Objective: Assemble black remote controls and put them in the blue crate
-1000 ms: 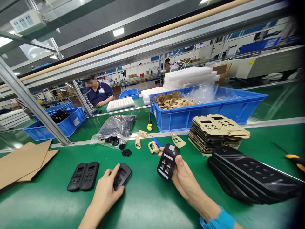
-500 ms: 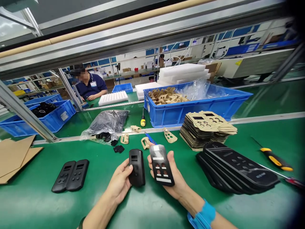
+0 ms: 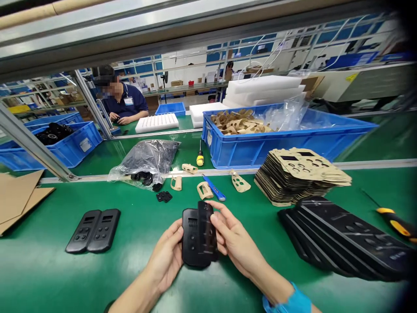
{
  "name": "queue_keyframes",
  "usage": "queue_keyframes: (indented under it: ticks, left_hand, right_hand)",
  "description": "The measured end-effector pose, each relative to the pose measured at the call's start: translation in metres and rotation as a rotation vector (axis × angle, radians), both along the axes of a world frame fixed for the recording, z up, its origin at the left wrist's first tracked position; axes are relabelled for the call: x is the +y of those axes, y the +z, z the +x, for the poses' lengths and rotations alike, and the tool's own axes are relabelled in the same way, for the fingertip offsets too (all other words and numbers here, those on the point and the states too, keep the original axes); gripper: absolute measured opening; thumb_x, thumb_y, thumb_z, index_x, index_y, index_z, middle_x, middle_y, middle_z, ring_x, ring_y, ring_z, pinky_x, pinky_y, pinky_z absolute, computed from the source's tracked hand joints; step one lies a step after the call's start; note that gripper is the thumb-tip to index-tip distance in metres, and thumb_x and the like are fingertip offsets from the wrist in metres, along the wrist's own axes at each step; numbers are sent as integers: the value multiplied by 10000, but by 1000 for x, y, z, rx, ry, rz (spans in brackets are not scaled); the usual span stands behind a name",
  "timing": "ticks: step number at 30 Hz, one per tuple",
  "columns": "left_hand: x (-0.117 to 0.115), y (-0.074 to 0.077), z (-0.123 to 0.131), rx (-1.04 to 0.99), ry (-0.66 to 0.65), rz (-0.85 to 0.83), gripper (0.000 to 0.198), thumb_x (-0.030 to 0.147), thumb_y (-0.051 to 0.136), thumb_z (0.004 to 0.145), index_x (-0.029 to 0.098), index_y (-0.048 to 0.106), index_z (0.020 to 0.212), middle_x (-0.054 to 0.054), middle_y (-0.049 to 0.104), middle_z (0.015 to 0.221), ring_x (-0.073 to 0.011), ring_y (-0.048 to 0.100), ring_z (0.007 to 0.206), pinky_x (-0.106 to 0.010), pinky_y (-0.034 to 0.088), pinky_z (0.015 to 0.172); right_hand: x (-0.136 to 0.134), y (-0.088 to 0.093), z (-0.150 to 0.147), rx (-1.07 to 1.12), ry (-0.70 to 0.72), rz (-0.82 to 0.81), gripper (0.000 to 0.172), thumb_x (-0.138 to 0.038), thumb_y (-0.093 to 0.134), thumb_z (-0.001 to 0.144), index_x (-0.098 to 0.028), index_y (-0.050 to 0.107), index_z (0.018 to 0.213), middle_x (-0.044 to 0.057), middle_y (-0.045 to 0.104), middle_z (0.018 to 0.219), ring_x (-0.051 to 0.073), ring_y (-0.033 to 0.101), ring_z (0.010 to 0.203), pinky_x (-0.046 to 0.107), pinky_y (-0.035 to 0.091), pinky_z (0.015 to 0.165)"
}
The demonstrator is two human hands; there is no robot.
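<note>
My left hand (image 3: 167, 256) grips a black plastic remote-like housing (image 3: 190, 245) by its left edge. The housing has a small slotted window near the top and round buttons below. Pinched in my right hand (image 3: 239, 245) is a thin, glossy black cover panel (image 3: 205, 228), tilted across the housing's right half. Whether the two touch, I cannot tell. Two similar black housings (image 3: 93, 230) lie side by side on the green bench to the left. Right of my hands rests a fanned stack of larger black panels (image 3: 342, 239) with button holes.
Beyond my hands lie a blue cutter (image 3: 214, 189), tan cut-out scraps (image 3: 204, 190) and small black button pads (image 3: 164, 197). Behind stand a plastic bag (image 3: 146, 161), a blue bin (image 3: 276, 145) and stacked tan sheets (image 3: 302, 174). A screwdriver (image 3: 395, 224) lies far right. A co-worker (image 3: 122, 100) sits opposite.
My right hand has turned the cover panel over from its white-stripped back and brought it left, over the housing. The whole view has shifted slightly.
</note>
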State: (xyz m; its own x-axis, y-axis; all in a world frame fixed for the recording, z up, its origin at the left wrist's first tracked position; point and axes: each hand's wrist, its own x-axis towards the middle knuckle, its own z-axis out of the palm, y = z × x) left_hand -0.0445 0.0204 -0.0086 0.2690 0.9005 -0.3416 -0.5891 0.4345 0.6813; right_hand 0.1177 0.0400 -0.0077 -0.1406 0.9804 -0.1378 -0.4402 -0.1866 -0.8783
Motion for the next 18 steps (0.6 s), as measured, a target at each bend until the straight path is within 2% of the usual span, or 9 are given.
queue_keyframes:
  ticks: [3,5,8,12,15,18]
  left_hand:
    - [-1,0,0,-16,-6,-28,332,232,688,798,159,623,1115,-67,711,952,-177,657,871,-277,478,806]
    - [-1,-1,0,-19,-18,-39,356,242,689,795,157,613,1132,-75,709,958,-180,656,856,-284,478,796]
    - [-3,-2,1,9,-21,-32,382,274,695,792,156,607,1145,-84,708,974,-176,652,852,-284,477,797]
    - [-5,-2,0,187,-41,55,526,238,767,707,185,580,1196,-85,712,1010,-205,651,913,-303,483,825]
    - [-5,0,-7,508,-18,324,517,264,692,769,215,559,1267,-104,664,1173,-262,610,1061,-372,455,932]
    - [-2,2,-17,1054,39,749,389,217,538,857,287,617,1232,-67,580,1326,-284,494,1241,-424,319,1081]
  right_hand:
    - [-2,-6,-2,-199,-12,104,405,-462,666,797,-266,574,1140,-78,441,723,20,378,364,141,366,286]
    - [-3,-6,-2,-238,-16,118,405,-464,660,798,-262,580,1139,-69,452,754,20,408,359,155,389,290]
    - [-1,-1,1,-163,-93,68,418,-456,691,773,-254,597,1127,-82,432,670,20,357,362,136,365,292]
    - [5,7,10,30,-238,-83,437,-426,764,709,-253,629,1087,-108,344,524,33,260,388,100,287,309]
    - [8,12,17,94,-301,-126,439,-379,787,689,-258,645,1086,-114,309,481,44,245,394,101,273,322]
    - [9,17,23,115,-333,-109,426,-352,795,679,-264,658,1072,-111,316,485,46,240,397,102,270,324]
